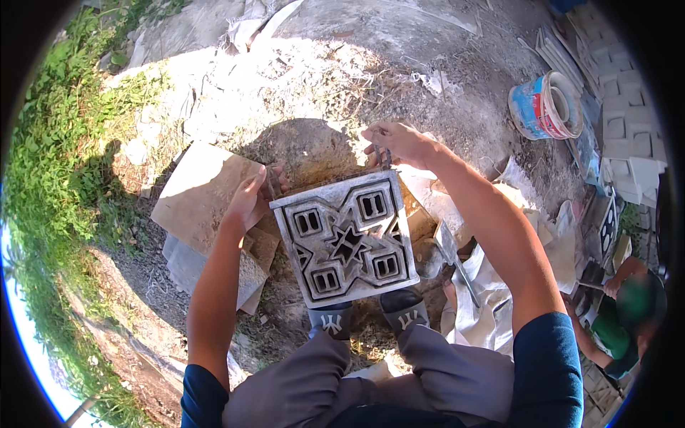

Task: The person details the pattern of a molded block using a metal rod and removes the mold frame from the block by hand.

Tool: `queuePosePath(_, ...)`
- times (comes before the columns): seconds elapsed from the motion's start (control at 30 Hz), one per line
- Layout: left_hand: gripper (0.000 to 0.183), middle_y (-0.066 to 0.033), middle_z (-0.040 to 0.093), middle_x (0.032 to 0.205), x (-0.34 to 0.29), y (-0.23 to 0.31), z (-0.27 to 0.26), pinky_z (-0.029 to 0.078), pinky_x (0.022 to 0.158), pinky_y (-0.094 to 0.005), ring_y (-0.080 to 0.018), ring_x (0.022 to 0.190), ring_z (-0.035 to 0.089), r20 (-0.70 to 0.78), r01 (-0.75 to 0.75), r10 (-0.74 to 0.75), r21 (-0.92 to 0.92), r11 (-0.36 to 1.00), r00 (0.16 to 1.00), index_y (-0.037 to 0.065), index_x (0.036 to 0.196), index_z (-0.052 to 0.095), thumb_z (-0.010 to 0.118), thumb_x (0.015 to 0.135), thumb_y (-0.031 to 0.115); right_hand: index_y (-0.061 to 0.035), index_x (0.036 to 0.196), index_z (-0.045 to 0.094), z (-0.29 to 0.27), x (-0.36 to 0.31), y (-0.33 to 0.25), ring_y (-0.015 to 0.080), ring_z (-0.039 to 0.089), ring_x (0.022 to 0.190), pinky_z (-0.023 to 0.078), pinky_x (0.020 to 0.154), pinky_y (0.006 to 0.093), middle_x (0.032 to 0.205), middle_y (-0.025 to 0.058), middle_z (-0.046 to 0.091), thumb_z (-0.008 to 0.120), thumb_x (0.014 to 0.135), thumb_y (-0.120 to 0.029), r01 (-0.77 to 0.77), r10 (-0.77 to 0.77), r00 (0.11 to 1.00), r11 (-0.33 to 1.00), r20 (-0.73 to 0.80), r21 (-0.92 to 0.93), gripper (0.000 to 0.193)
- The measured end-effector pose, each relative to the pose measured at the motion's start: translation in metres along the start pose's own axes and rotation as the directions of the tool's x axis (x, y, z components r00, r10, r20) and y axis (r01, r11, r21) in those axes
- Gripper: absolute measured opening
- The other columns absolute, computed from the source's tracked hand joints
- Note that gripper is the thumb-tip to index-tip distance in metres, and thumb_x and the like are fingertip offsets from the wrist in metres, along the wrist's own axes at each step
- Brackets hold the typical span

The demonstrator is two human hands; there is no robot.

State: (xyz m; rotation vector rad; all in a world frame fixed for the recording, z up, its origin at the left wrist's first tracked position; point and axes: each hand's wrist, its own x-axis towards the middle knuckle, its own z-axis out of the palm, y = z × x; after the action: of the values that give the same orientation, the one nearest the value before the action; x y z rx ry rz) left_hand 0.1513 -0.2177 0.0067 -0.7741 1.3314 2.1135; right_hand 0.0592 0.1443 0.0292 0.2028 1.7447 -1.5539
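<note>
A square grey breeze-block mould (349, 241) with a star-shaped centre and slotted squares near its corners is held tilted in front of my knees. My left hand (258, 192) is closed round a thin metal handle at its far left corner. My right hand (401, 145) grips another metal handle (384, 158) at the far right corner, its fingers curled over the top. Below the mould's far edge a heap of brown sandy material (314, 160) shows in part. A trowel (457, 261) lies to the right of the mould, on crumpled pale sheeting (492, 314).
Flat brown boards (203, 196) lie stacked to the left. A blue and white bucket (539, 107) stands far right, near stacked pale blocks (628, 107). Another person in green (614, 324) works at the lower right. Green plants (61, 157) edge the left side.
</note>
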Motion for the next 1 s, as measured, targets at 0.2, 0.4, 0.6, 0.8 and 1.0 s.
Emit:
queuePosePath(0.2,0.022,-0.0011,0.059,0.080,0.004,-0.012,0.000,0.053,0.071,-0.0367,-0.0160,0.073,0.060,-0.134,-0.157,0.140,-0.124,0.980,0.981,0.009,0.098,0.060,0.059,0.101,0.031,0.0044,0.110,0.057,-0.018,0.001,0.022,0.0212,0.066,0.054,0.052,0.048,0.0352,0.082,0.0118,0.066,0.052,0.102,-0.018,0.084,-0.085,0.956,0.996,-0.282,-0.017,0.024)
queuePosePath(0.4,0.012,-0.0010,0.058,0.077,-0.015,-0.015,-0.027,0.053,0.068,-0.0311,-0.0147,0.070,0.060,-0.134,-0.199,0.216,0.125,0.972,0.967,0.008,0.100,0.060,0.060,0.101,0.020,0.0002,0.101,0.064,-0.054,-0.017,0.043,0.0237,0.069,0.058,0.056,0.055,0.0368,0.080,0.0150,0.070,0.060,0.094,-0.014,0.049,-0.204,0.865,0.944,-0.458,-0.328,0.017)
queuePosePath(0.6,0.032,-0.0051,0.069,0.098,-0.050,-0.029,-0.040,0.057,0.076,-0.0280,-0.0135,0.084,0.066,-0.004,-0.303,0.360,0.532,0.791,0.933,0.001,0.124,0.063,0.064,0.098,0.020,-0.0069,0.103,0.070,-0.068,-0.032,0.050,0.0318,0.071,0.080,0.055,0.072,0.0405,0.087,0.0170,0.071,0.065,0.088,-0.022,0.000,-0.435,0.797,0.695,-0.420,-0.719,0.022)
queuePosePath(0.8,0.041,-0.0116,0.070,0.101,-0.082,-0.021,-0.025,0.054,0.077,-0.0340,-0.0231,0.086,0.067,0.253,-0.340,0.330,0.910,0.239,0.909,0.008,0.131,0.061,0.067,0.091,0.011,-0.0090,0.103,0.070,-0.081,-0.032,0.056,0.0390,0.069,0.090,0.054,0.081,0.0442,0.092,0.0207,0.071,0.065,0.088,-0.026,-0.047,-0.409,0.812,0.665,-0.416,-0.746,0.023)
queuePosePath(1.0,0.040,-0.0192,0.066,0.091,-0.077,-0.033,-0.045,0.049,0.077,-0.0473,-0.0383,0.084,0.062,0.433,-0.477,0.419,0.879,0.000,0.798,0.016,0.132,0.062,0.061,0.092,0.010,-0.0082,0.104,0.071,-0.102,-0.032,0.071,0.0371,0.069,0.092,0.053,0.082,0.0421,0.095,0.0196,0.072,0.065,0.089,-0.023,-0.082,-0.495,0.782,0.519,-0.378,-0.851,0.022)
